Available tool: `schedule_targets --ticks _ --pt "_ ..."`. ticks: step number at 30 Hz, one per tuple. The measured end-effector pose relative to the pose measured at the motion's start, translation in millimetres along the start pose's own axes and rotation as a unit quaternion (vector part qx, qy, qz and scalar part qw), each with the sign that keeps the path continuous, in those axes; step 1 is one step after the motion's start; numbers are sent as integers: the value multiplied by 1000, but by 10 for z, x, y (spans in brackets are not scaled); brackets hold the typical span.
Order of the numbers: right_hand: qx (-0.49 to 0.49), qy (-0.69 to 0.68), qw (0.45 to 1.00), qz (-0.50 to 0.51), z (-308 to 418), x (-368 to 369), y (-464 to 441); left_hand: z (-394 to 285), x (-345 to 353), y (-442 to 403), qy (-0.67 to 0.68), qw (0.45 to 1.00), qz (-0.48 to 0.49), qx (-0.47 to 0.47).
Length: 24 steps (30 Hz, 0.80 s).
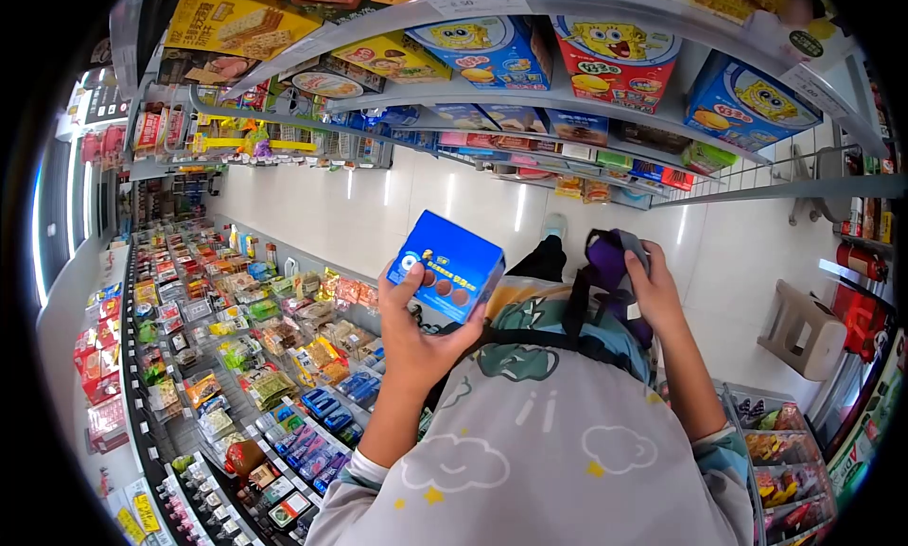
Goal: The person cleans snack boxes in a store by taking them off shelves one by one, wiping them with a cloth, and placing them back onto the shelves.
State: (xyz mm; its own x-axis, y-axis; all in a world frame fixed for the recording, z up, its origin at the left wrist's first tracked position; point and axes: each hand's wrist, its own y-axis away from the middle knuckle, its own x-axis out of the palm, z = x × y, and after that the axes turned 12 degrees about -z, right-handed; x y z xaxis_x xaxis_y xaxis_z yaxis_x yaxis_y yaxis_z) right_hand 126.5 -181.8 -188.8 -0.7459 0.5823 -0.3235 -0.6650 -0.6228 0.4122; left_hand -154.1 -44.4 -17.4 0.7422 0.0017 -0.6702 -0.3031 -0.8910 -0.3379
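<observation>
The grey garment bears white clouds and yellow stars.

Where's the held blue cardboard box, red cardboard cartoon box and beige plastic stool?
Held blue cardboard box (450, 264), head view: printed face.
Red cardboard cartoon box (615, 61), head view: front panel.
Beige plastic stool (820, 340), head view: solid part.

From my end, I see the left hand gripping a blue box with round brown biscuits printed on its face, held tilted in front of the body. The right hand grasps a purple item beside the waist; it looks like a pouch, though I can't be sure. The person wears a grey apron with cloud outlines. Ahead of me, a shelf carries cartoon-printed boxes; packaged snacks fill the display at left, and a beige stool stands at right.
</observation>
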Motion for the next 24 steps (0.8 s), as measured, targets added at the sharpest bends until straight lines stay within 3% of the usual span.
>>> schedule_targets --ticks 4,9,10,12,13,17,18,20,21,24 --pt "37 75 996 5 -460 -88 -188 61 -43 -192 -20 998 -23 -54" --pt "99 126 986 -34 -1219 -59 -272 767 16 -514 122 967 -43 -222" --pt "115 136 983 -42 -1412 -24 -284 930 29 -586 127 968 -36 -215" --pt "136 142 978 -69 -1963 74 -287 1285 51 -712 9 975 -56 -214" --pt "169 98 977 -90 -2271 127 -297 1290 41 -798 -132 975 -46 -174" --pt "231 -56 958 -161 -2758 452 -122 1826 48 -1037 -214 972 -7 -95" --pt "254 -128 945 -161 -2913 553 -78 1887 61 -1127 -209 974 -2 -91" --pt "296 -303 894 -147 -3200 769 72 1961 124 -1299 -49 969 24 -241" --pt "311 -362 868 -137 -3291 847 126 2128 186 -1321 -46 973 21 -226" --pt "275 -308 891 -187 -3383 1015 186 2318 315 -1488 29 967 53 -247"
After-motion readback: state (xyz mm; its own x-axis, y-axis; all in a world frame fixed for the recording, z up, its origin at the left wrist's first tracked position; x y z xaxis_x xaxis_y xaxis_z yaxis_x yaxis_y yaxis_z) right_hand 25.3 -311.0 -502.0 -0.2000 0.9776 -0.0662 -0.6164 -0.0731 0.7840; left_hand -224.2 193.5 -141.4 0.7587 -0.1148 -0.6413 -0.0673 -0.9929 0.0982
